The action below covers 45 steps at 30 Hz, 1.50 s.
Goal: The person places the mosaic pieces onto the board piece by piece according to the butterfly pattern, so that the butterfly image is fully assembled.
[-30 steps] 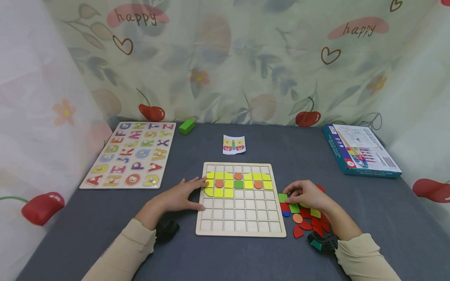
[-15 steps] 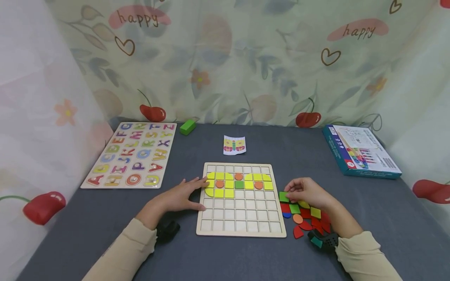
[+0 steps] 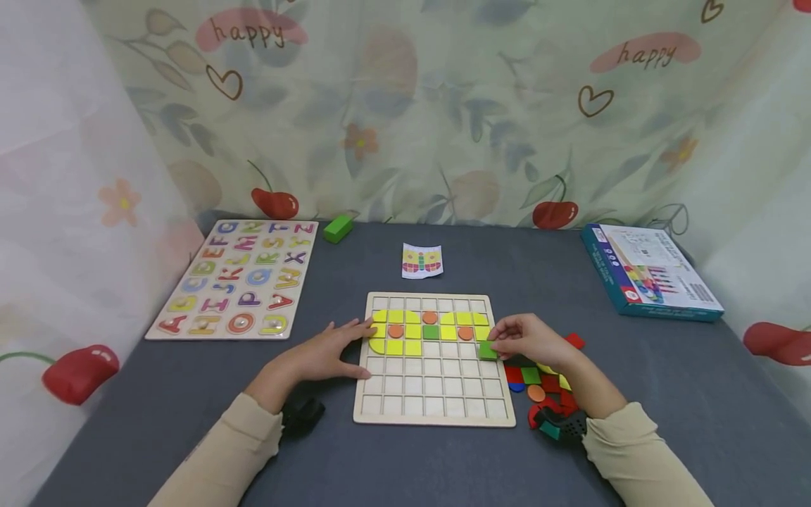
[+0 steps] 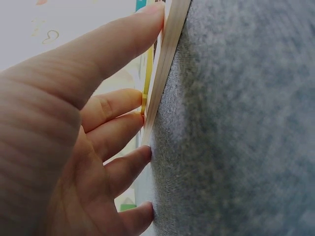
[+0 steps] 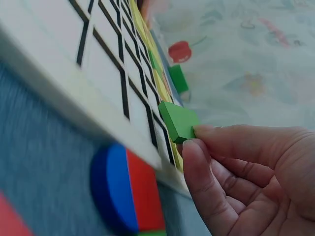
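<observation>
The green, flat, square tile, apparently painted wood [image 3: 488, 351], is over the right side of the pale wooden grid board [image 3: 434, 407], just to the near side of the right-hand group of yellow tiles [image 3: 483, 334]. Whether its lower edge touches the board I cannot tell. It looks light and stiff, thick enough to give fingertips a good edge, and unlikely to break under a pinch. The smooth faces may be a little slippery, so a hold at one edge or corner seems best, leaving the opposite edge free and in sight.

That is how the right hand [image 3: 535, 343] has it: thumb and a finger are pinched together on the tile's right end, with the remaining fingers bent beneath in the right wrist view. The forearm comes in from the near right, passing over the loose red tiles [image 3: 550, 382] on the grey cloth-covered counter [image 3: 431, 465].

The left hand [image 3: 326, 351] lies at the board's left edge, its fingers spread apart and fairly straight, gripping nothing. The thumb touches the edge nearer the person; farther along, fingertips reach the rim beside the yellow rounded-corner tile [image 3: 376, 347]. Such light contact probably steadies the board.
</observation>
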{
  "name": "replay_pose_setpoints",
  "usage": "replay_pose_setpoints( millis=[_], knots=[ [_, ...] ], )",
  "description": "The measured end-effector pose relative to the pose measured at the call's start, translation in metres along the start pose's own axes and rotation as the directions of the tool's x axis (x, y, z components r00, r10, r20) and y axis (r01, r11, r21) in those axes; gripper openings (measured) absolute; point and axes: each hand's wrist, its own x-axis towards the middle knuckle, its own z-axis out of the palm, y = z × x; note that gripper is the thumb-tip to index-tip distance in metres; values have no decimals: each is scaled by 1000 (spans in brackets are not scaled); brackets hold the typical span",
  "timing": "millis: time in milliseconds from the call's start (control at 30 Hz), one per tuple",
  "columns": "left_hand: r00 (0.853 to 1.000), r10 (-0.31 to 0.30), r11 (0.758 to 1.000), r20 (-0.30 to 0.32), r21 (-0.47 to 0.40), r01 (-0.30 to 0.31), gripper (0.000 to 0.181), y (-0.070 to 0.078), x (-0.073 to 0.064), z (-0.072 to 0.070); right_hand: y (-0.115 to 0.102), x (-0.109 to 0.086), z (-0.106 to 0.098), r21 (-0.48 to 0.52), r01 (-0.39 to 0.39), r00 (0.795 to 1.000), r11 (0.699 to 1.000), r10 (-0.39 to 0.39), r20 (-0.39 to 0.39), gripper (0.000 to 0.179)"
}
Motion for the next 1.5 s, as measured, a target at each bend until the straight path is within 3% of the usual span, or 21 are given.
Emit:
replay_pose_setpoints(
  millis=[700,1100,1300,1500],
  knots=[
    [1000,4,1000,4,1,-4,80,1,0,-1,-25,48,49,1,65,995,998,-65,80,19],
    [1000,6,1000,-3,-3,-6,80,-1,-1,-1,-34,48,56,-67,51,999,996,-50,13,17],
    [1000,-1,1000,-5,2,1,80,-1,-1,0,-34,47,55,-71,86,996,994,-85,22,19],
    [1000,-7,1000,-1,6,7,80,1,-1,-1,-34,45,55,-75,70,997,995,-68,23,20]
  ],
)
